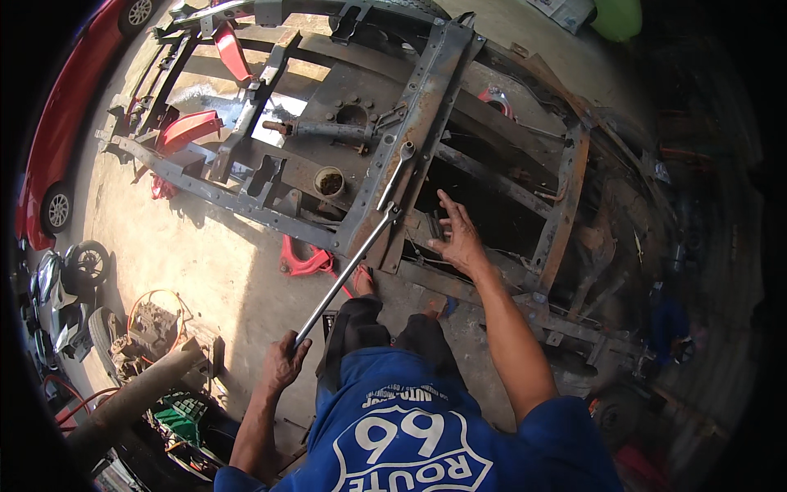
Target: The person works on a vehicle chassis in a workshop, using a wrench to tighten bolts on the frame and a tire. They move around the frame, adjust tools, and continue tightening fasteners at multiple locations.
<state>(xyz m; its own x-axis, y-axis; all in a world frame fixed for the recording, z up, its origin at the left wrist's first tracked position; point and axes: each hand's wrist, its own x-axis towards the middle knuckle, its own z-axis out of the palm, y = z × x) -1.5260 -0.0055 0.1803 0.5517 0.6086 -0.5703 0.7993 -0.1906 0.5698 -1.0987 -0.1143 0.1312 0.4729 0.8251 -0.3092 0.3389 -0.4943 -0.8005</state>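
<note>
My left hand (284, 362) is wrapped round the lower end of a long chrome breaker bar (344, 275). The far end of the bar rests at the edge of a rusty steel crossmember (418, 115) on a vehicle chassis frame. A shorter wrench (398, 174) lies along that crossmember, just beyond the bar's head. Nothing is in my right hand (461, 242), which is held over the frame right of the bar's head with its fingers apart. Whether a socket sits under the bar's head is hidden.
A tub of dark contents (329, 182) sits within the frame, near a grey cylindrical part (328, 131). Red stands (305, 256) are under the frame. At left are a red car (65, 123), a motorcycle (59, 287) and a thick rusty tube (135, 402).
</note>
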